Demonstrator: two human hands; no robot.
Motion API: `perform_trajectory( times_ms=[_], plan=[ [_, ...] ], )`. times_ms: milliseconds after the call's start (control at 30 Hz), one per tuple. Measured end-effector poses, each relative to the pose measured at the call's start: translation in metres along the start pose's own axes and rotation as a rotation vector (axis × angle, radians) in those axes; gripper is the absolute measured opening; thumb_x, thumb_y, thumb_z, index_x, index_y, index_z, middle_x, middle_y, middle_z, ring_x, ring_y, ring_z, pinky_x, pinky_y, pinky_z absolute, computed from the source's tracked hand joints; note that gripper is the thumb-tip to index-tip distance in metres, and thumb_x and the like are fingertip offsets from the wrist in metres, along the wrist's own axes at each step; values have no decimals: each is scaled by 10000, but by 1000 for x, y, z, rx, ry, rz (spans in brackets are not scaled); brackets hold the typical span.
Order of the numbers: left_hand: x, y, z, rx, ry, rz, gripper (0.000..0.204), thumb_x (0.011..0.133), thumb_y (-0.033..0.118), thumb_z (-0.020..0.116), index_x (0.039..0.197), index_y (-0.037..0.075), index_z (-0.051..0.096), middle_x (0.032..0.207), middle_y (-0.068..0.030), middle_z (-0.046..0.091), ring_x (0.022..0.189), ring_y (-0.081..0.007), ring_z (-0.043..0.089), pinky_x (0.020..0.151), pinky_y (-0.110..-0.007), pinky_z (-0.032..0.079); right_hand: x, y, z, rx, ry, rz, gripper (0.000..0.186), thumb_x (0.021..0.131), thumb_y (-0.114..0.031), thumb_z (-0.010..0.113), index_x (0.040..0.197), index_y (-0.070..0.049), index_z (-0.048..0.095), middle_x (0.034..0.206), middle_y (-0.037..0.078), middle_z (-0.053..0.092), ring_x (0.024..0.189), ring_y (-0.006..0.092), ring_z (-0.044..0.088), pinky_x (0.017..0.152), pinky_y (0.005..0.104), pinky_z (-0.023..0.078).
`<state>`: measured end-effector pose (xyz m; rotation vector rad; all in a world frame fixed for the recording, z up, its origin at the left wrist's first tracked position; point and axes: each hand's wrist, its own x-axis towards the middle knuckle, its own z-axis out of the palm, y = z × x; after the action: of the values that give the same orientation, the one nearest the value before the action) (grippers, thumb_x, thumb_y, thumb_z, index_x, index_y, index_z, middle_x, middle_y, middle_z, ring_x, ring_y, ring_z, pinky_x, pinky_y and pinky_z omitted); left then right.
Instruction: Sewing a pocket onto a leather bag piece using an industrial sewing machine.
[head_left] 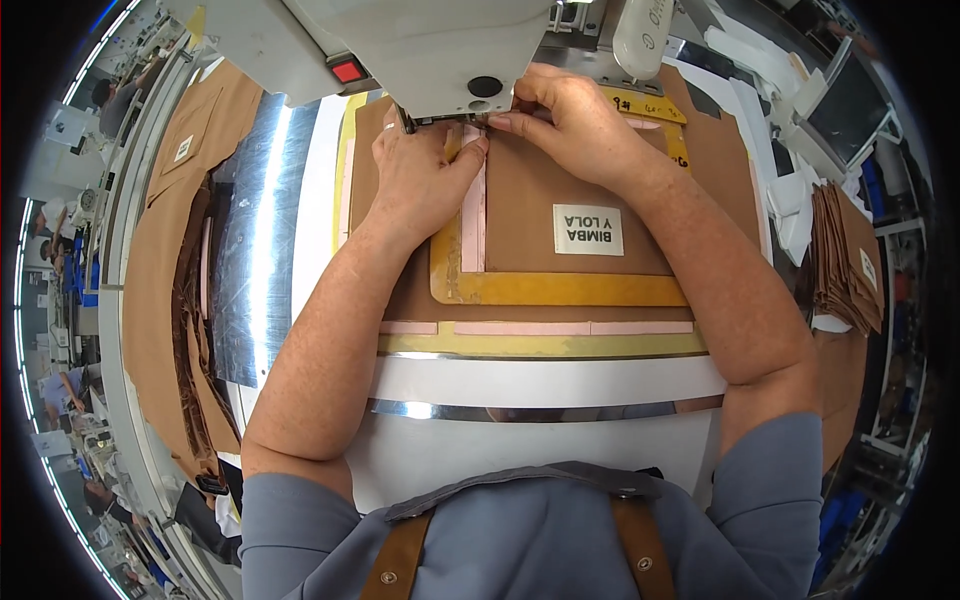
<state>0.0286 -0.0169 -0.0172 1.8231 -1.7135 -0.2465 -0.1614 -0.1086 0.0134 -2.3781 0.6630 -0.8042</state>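
Observation:
A brown fabric panel (540,215) with a sewn white label (588,230) lies inside a yellow template frame (560,289) under the white head of a sewing machine (420,50). My left hand (420,180) rests on the panel and frame left of the needle area, its thumb stretched toward the pink strip (473,225). The machine head partly covers its fingertips. Right of the needle area, my right hand (575,125) is closed in a pinch, thumb against fingers. What it pinches, if anything, is too small to make out.
Brown fabric pieces (150,290) hang over the table's left side, beside a shiny metal plate (255,240). A stack of brown pieces (845,255) is at the right, below a screen (845,105). Other people work far left.

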Motion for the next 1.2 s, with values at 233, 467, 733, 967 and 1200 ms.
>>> perform_trajectory(
  times_ms=[233, 467, 733, 967, 1200],
  plan=[
    [2, 8, 4, -38, 3, -37, 365, 880, 356, 644, 1106, 85, 735, 1203, -148, 658, 1279, -359, 454, 1088, -522, 300, -2, 12, 6, 77, 78, -53, 149, 905, -148, 732, 1003, -37, 735, 967, 105, 704, 883, 214, 697, 787, 352, 563],
    [1, 7, 2, -128, -14, -89, 327, 899, 348, 639, 1055, 77, 737, 1066, -147, 694, 1169, -372, 526, 1016, -516, 355, -3, 17, 5, 159, 126, -45, 162, 943, -109, 704, 1045, 18, 696, 962, 38, 639, 781, 93, 575, 696, 261, 506],
    [-2, -4, 4, -104, 73, -18, 257, 926, 265, 630, 999, 34, 714, 1088, -186, 631, 1106, -397, 531, 989, -533, 374, -5, 22, 4, 126, 116, -85, 159, 922, -78, 687, 1062, -3, 708, 990, 29, 649, 776, 91, 563, 683, 254, 497],
    [-9, 0, -22, -606, 90, -155, 210, 950, 126, 621, 1115, -2, 640, 1084, -101, 629, 1019, -229, 612, 919, -331, 466, -1, 27, 2, 89, 415, -86, 161, 938, -79, 646, 1083, -65, 716, 933, -1, 658, 770, 72, 546, 683, 247, 488],
    [-24, -58, -98, -1620, 174, -273, 69, 1038, 88, 553, 1069, 27, 562, 818, -17, 551, 776, -132, 590, 1001, -429, 557, 2, 31, -7, 271, 437, 193, 158, 994, -150, 626, 1096, -76, 721, 959, -7, 709, 869, 68, 605, 816, 272, 506]
  ],
)
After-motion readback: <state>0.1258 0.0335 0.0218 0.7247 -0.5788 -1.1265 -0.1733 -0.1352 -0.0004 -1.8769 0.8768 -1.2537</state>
